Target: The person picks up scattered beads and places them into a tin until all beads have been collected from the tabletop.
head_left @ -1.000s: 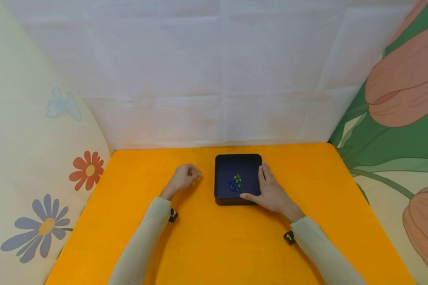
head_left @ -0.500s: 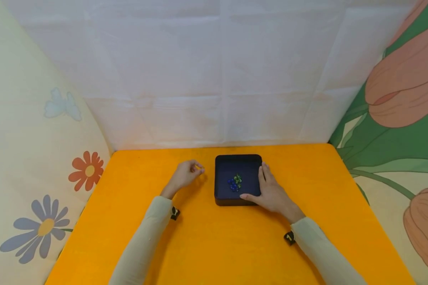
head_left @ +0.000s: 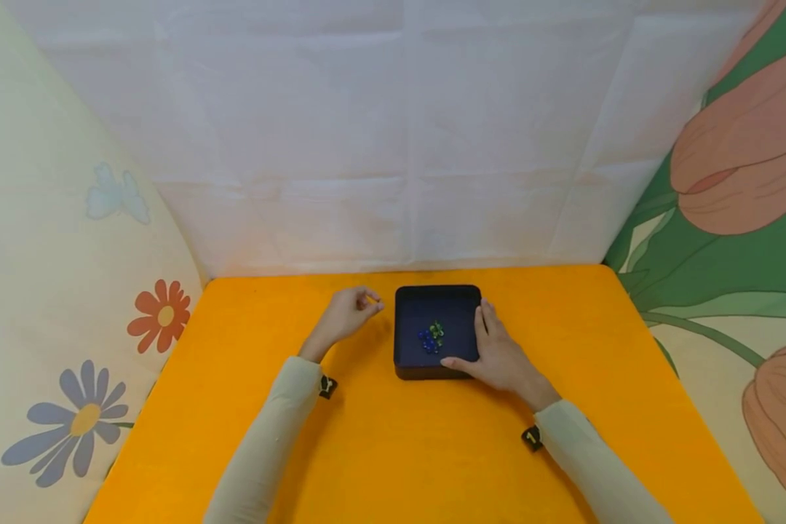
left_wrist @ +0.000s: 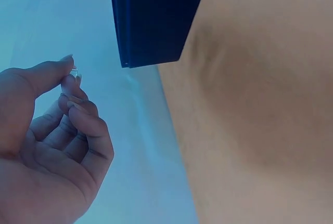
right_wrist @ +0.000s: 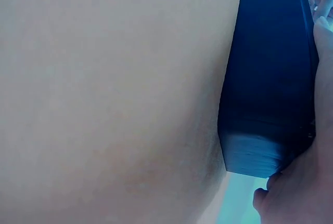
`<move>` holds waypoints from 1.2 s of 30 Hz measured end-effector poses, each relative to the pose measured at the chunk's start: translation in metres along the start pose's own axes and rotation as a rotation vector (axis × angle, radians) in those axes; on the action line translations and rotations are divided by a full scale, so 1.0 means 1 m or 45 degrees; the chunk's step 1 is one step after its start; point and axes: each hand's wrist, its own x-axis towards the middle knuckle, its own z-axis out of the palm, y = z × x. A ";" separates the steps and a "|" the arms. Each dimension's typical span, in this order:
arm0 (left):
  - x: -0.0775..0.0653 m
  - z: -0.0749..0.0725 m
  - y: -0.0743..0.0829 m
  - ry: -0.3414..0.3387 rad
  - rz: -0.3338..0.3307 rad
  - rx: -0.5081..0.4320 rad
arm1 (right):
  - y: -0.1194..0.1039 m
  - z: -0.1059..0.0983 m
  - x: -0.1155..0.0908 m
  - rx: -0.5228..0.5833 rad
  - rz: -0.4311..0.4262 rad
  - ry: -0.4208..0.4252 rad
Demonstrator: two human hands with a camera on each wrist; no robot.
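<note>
My left hand (head_left: 344, 314) hovers just left of a square black box (head_left: 419, 372). Between its thumb and index finger it pinches a small clear glassy bead (left_wrist: 74, 71), seen in the left wrist view; its exact shape is mostly hidden by the fingertips. My right hand (head_left: 501, 362) holds the box's near right corner, thumb over the front rim and fingers along the right wall. Inside the box lie several small blue glassy beads (head_left: 429, 341) and several green ones (head_left: 437, 332), grouped around the middle of its floor.
An orange-yellow cloth covers the table (head_left: 393, 451). A white sheet (head_left: 367, 145) hangs behind it. Flower-printed cloths stand at the left (head_left: 52, 291) and right (head_left: 747, 291).
My left hand has moved up and to the right, closer to the box, still pinching. The right hand, the box and the beads in it have stayed in place.
</note>
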 end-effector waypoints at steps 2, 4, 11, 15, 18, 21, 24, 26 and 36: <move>0.002 0.000 0.003 0.004 0.008 -0.001 | -0.001 -0.001 0.000 -0.003 -0.003 0.003; 0.003 0.001 0.006 0.010 0.017 0.002 | -0.001 -0.001 -0.001 -0.009 -0.005 0.006; 0.008 0.005 0.015 0.024 0.020 0.013 | -0.001 -0.002 -0.001 -0.045 -0.013 0.007; 0.011 0.008 0.021 0.026 0.019 0.016 | -0.001 -0.002 0.000 -0.065 -0.011 -0.001; 0.015 0.011 0.025 0.019 0.021 0.005 | -0.001 -0.002 0.000 -0.076 -0.007 -0.004; 0.019 0.017 0.028 0.016 0.030 -0.019 | -0.001 -0.002 0.000 -0.080 -0.007 -0.006; 0.023 0.023 0.033 0.006 0.041 -0.040 | 0.000 -0.001 0.000 -0.081 -0.015 -0.002; 0.026 0.026 0.036 -0.005 0.045 -0.044 | 0.001 -0.001 0.000 -0.084 -0.019 0.003; 0.044 0.040 0.053 -0.042 0.066 -0.028 | 0.002 -0.001 0.000 -0.078 -0.030 0.008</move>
